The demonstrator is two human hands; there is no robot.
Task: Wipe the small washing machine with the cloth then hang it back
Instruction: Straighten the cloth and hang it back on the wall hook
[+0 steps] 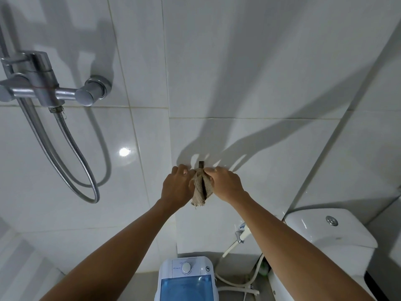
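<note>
A beige ribbed cloth (200, 187) hangs against the white tiled wall, right under a small dark hook (201, 164). My left hand (176, 187) grips the cloth's left side and my right hand (225, 183) grips its top right, both raised at arm's length. Whether the cloth is caught on the hook is hidden by my fingers. Far below, the small white washing machine (186, 279) with a blue see-through lid and a round knob stands on the floor against the wall.
A chrome shower mixer (43, 88) with a looping metal hose (82, 170) is mounted on the wall at left. A white toilet cistern (332, 235) stands at right, with a bidet sprayer (240, 233) and white hoses between it and the machine.
</note>
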